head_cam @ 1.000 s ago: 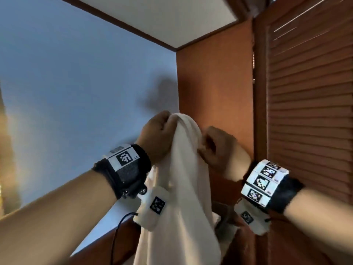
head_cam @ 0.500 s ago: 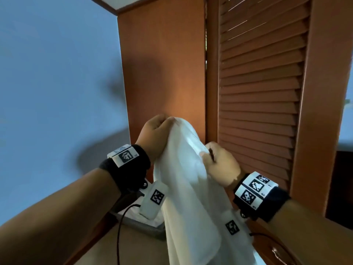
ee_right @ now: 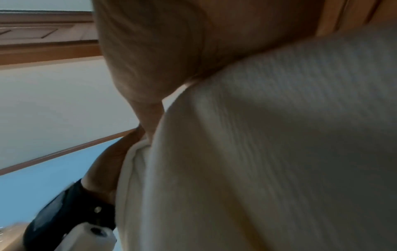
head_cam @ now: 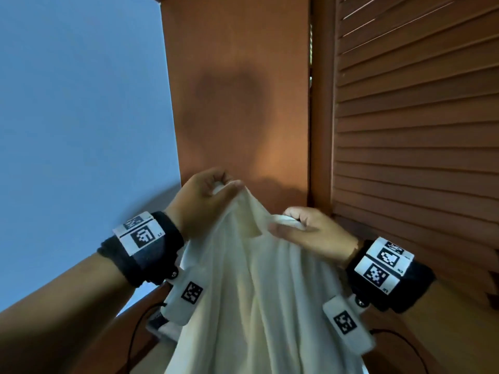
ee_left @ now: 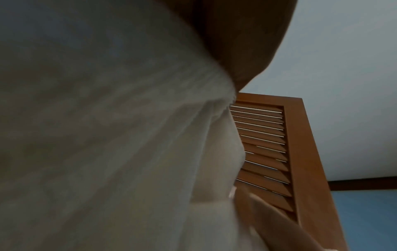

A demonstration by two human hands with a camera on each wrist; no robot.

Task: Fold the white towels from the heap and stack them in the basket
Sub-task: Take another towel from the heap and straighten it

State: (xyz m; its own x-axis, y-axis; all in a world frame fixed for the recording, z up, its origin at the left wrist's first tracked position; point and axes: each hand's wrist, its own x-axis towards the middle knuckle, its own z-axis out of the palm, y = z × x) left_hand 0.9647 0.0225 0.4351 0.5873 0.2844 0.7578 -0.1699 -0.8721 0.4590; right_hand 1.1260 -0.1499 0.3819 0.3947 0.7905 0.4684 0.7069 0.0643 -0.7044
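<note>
A white towel (head_cam: 256, 298) hangs in the air from both my hands in the head view. My left hand (head_cam: 208, 195) pinches its top edge at the upper left. My right hand (head_cam: 305, 230) grips the same edge a little lower and to the right, with cloth bunched under the fingers. The towel drapes down out of the frame. In the left wrist view the towel (ee_left: 107, 135) fills most of the picture, and the right wrist view likewise shows the towel (ee_right: 268, 152) close up. The heap and the basket are hidden.
A brown wooden cabinet panel (head_cam: 243, 90) and a louvred door (head_cam: 418, 117) stand right behind the towel. A blue wall (head_cam: 81, 117) is on the left. A grey edge (head_cam: 155, 319) shows low down, beside the left wrist.
My hands have drawn apart along the towel's top edge, the right one sliding to the right and down. The head view has swung slightly to the left.
</note>
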